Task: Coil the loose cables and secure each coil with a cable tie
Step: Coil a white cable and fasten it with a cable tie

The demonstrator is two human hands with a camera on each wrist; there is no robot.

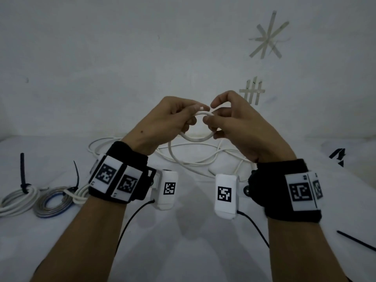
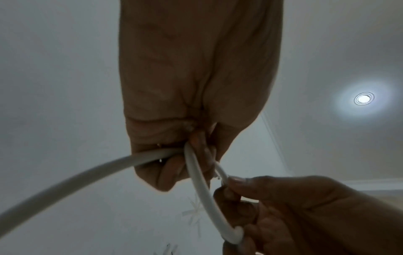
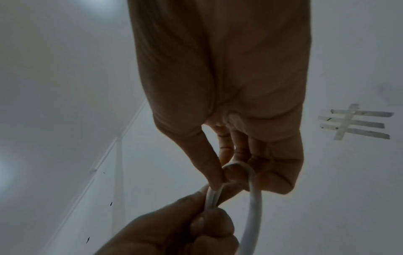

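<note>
Both hands, the left hand [image 1: 162, 121] and right hand [image 1: 240, 127], pinch a smooth white round cable [image 1: 196, 138] with curled fingers, bending 1 small loop above the table [image 1: 193, 231]. Its slack trails down onto the matte white surface beside 2 tied coils [image 1: 18, 200].

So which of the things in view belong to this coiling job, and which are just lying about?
Job:
- white cable, first loop held by left hand and right hand
- loose black cable tie
- tied coils

Lying about:
- tape marks on the wall
</note>
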